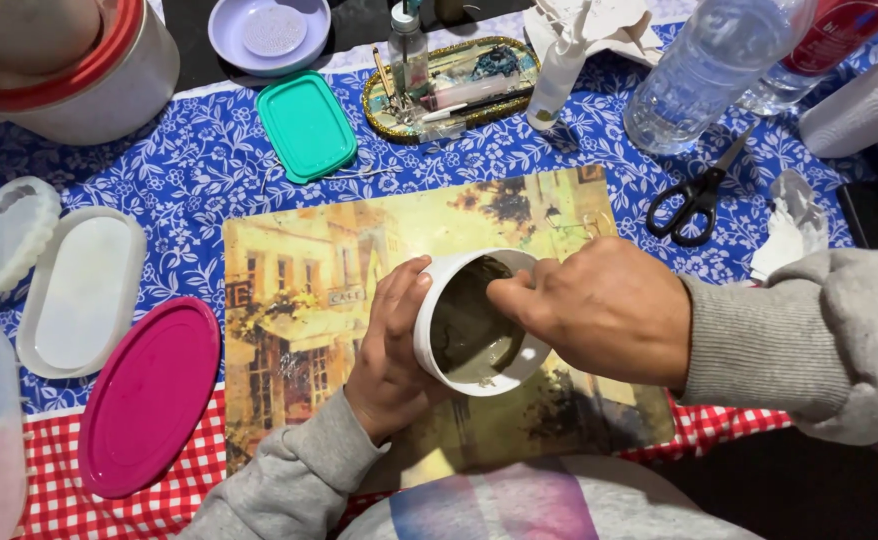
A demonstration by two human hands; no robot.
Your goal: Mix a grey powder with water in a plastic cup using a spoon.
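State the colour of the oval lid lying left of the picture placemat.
Bright pink oval lid, seen clearly in the head view.

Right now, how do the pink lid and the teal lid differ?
The pink lid is an oval; the teal lid is a rounded rectangle. The pink lid looks clearly larger than the teal lid. The pink lid lies near the table's front edge, half on blue floral cloth and half on red check, left of the left hand; the teal lid lies farther back, wholly on the blue cloth. Both lie flat, untouched by either hand.
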